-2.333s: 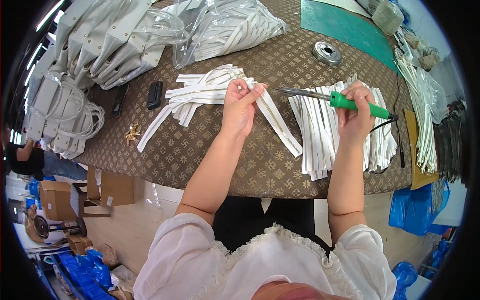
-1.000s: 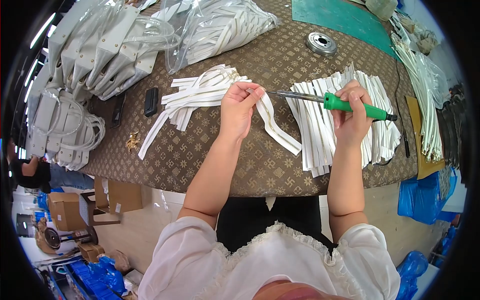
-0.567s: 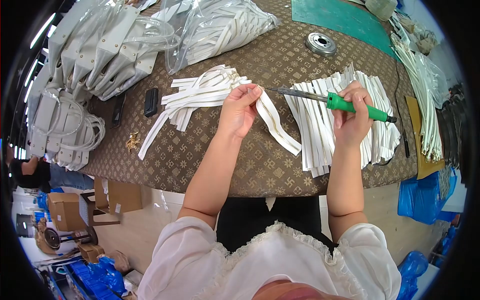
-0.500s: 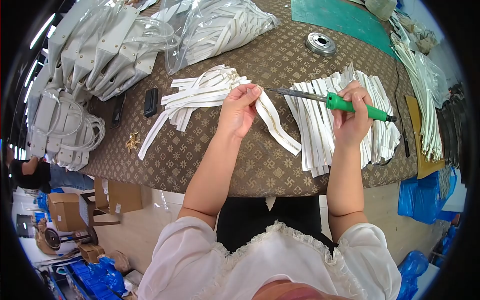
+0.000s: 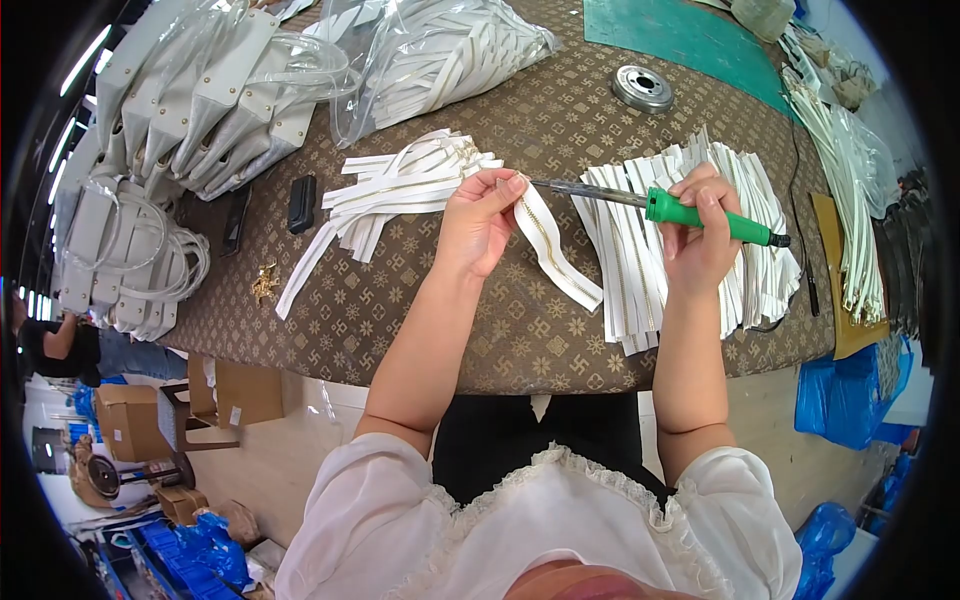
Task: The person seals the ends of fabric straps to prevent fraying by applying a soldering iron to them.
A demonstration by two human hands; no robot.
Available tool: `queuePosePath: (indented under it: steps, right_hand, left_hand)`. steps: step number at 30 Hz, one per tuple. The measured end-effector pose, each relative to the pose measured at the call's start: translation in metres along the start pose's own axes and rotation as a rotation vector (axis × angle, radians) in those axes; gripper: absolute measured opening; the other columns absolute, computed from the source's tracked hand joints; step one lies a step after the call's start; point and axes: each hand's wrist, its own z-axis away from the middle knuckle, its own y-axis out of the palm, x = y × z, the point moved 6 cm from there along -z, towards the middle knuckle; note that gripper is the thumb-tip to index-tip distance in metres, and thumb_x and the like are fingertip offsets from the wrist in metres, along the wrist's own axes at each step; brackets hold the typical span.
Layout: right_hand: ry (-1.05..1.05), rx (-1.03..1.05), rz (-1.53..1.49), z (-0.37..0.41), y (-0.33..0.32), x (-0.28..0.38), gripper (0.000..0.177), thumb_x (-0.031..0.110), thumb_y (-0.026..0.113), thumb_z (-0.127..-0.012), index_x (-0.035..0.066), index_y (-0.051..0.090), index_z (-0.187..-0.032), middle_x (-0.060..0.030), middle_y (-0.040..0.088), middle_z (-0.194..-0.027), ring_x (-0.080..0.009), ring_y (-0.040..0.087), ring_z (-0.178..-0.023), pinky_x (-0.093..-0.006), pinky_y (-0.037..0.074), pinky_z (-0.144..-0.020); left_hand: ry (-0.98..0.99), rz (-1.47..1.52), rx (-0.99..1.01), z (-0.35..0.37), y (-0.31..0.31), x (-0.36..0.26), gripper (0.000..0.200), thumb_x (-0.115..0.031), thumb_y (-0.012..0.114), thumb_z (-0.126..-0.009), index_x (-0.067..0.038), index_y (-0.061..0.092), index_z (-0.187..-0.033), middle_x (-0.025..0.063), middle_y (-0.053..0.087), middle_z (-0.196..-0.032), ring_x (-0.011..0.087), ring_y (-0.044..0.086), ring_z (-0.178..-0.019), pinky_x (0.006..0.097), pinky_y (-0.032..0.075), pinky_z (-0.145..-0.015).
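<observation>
Between thumb and fingers, my left hand [image 5: 482, 222] pinches the upper end of a white zipper [image 5: 546, 243] with gold teeth, whose lower end trails down over the patterned cloth. My right hand [image 5: 700, 225] is wrapped around the green handle of a soldering iron [image 5: 712, 217]. Its metal tip points left and reaches right to the zipper end at my left fingertips. A pile of white zippers [image 5: 625, 270] lies under and beside my right hand. Behind my left hand is a looser pile of zippers [image 5: 400, 190].
Small gold pieces [image 5: 264, 283] and a black block [image 5: 301, 204] lie at the left. A round metal part [image 5: 642, 88] sits at the back near a green mat [image 5: 680, 45]. White handbags [image 5: 215, 95] and a plastic bag of zippers [image 5: 450, 60] stand at the back left.
The soldering iron has shifted slightly left with my right hand, bringing its tip closer to my left fingertips. My left hand keeps its pinch on the zipper.
</observation>
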Motion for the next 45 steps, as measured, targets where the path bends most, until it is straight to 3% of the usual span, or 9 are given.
queuePosePath:
  steps: [7,11,15,17,21,37,41,44,45]
  right_hand:
    - [-0.037,0.027,0.054,0.000,0.001,0.001,0.023,0.019,0.050,-0.086,0.000,0.047,-0.072,-0.0101,0.047,-0.075,-0.0075,0.028,-0.034,-0.0188,0.023,-0.028]
    - [-0.072,0.018,-0.024,-0.005,-0.006,0.005,0.019,0.015,0.048,-0.087,0.001,0.050,-0.075,-0.0111,0.051,-0.080,-0.0087,0.035,-0.039,-0.0198,0.029,-0.032]
    - [-0.053,0.004,0.163,-0.002,0.010,-0.007,0.011,0.008,0.049,-0.087,0.001,0.055,-0.080,-0.0108,0.055,-0.088,-0.0126,0.049,-0.055,-0.0206,0.040,-0.044]
    - [-0.086,0.284,0.718,0.005,0.031,-0.019,0.006,0.001,0.052,-0.084,0.001,0.058,-0.083,-0.0093,0.056,-0.093,-0.0167,0.054,-0.077,-0.0242,0.045,-0.064]
    - [-0.011,0.437,0.691,0.017,0.055,-0.026,0.004,0.000,0.058,-0.080,0.000,0.059,-0.084,-0.0080,0.055,-0.092,-0.0188,0.053,-0.087,-0.0275,0.044,-0.075]
    - [0.111,0.338,0.587,0.015,0.043,-0.036,0.007,0.004,0.062,-0.076,0.001,0.059,-0.081,-0.0084,0.056,-0.089,-0.0199,0.054,-0.086,-0.0291,0.042,-0.079]
    - [0.113,0.363,0.583,0.014,0.040,-0.038,0.009,0.005,0.064,-0.075,0.001,0.060,-0.081,-0.0085,0.056,-0.089,-0.0199,0.054,-0.087,-0.0292,0.042,-0.079]
    - [0.140,0.401,0.576,0.016,0.044,-0.037,0.007,0.005,0.062,-0.076,0.001,0.059,-0.080,-0.0074,0.056,-0.090,-0.0180,0.053,-0.087,-0.0285,0.041,-0.078]
    - [0.154,0.420,0.573,0.017,0.045,-0.037,0.006,0.005,0.061,-0.077,0.001,0.059,-0.080,-0.0069,0.055,-0.091,-0.0170,0.052,-0.087,-0.0282,0.041,-0.078]
  left_hand:
    - [0.145,-0.115,-0.029,0.000,0.001,-0.004,0.016,-0.001,0.061,-0.082,-0.002,0.055,-0.097,0.0051,0.061,-0.084,0.0123,0.059,-0.078,0.0248,0.049,-0.071]
    - [0.208,-0.149,-0.066,0.003,0.008,-0.013,0.022,0.001,0.061,-0.081,-0.002,0.052,-0.101,0.0041,0.060,-0.085,0.0112,0.058,-0.077,0.0238,0.048,-0.071]
    - [0.219,-0.244,0.031,0.012,0.027,-0.011,0.027,0.005,0.062,-0.078,-0.001,0.052,-0.103,0.0033,0.059,-0.086,0.0105,0.057,-0.076,0.0225,0.048,-0.071]
    - [0.213,-0.285,0.081,0.016,0.034,-0.006,0.029,0.006,0.063,-0.077,-0.001,0.052,-0.103,0.0031,0.058,-0.087,0.0103,0.057,-0.076,0.0221,0.048,-0.070]
    - [0.215,-0.199,0.183,0.021,0.039,0.003,0.035,0.008,0.065,-0.074,0.000,0.052,-0.105,0.0033,0.059,-0.086,0.0098,0.058,-0.076,0.0212,0.048,-0.070]
    - [0.172,-0.488,0.209,0.026,0.047,0.011,0.048,0.005,0.071,-0.069,-0.001,0.050,-0.111,0.0025,0.058,-0.082,0.0074,0.055,-0.076,0.0213,0.047,-0.065]
    - [0.491,-0.698,0.213,0.031,0.056,-0.010,0.044,0.003,0.071,-0.069,-0.005,0.057,-0.110,0.0021,0.058,-0.082,0.0105,0.054,-0.075,0.0236,0.046,-0.064]
    - [0.879,-1.134,0.303,0.041,0.065,-0.027,0.032,0.001,0.070,-0.068,-0.010,0.067,-0.098,0.0016,0.058,-0.080,0.0152,0.053,-0.073,0.0262,0.045,-0.063]
    - [0.879,-1.134,0.304,0.042,0.065,-0.028,0.032,0.001,0.070,-0.068,-0.010,0.067,-0.098,0.0016,0.058,-0.080,0.0152,0.053,-0.073,0.0262,0.045,-0.063]
